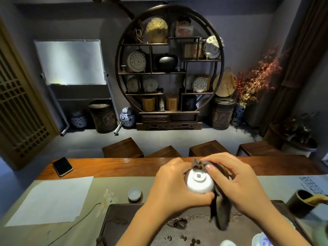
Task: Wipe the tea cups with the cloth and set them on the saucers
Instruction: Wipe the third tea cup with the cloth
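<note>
Mid-wipe, judging by the pose. Small white porcelain tea cup held up above the dark carved stone tea tray, tipped so the foot ring faces the camera — likely to bring the outside wall and base round to the cloth. Left hand curled round the cup's left side, thumb under the lower wall, steadying it for the rub. Right hand clamped on the dark brown-grey cloth, fingertips pressing a bunched fold against the cup's upper rim side; rest of the cloth hanging loose down toward the tray.

Count so far: one cup in hand, one second small white cup already upright on a dark round saucer just beyond the tray's far left corner — apparently finished. No other saucer visible. Bits of blue-and-white ware at the bottom right edge, too cropped to count or name. One cloth, two hands, both occupied
</note>
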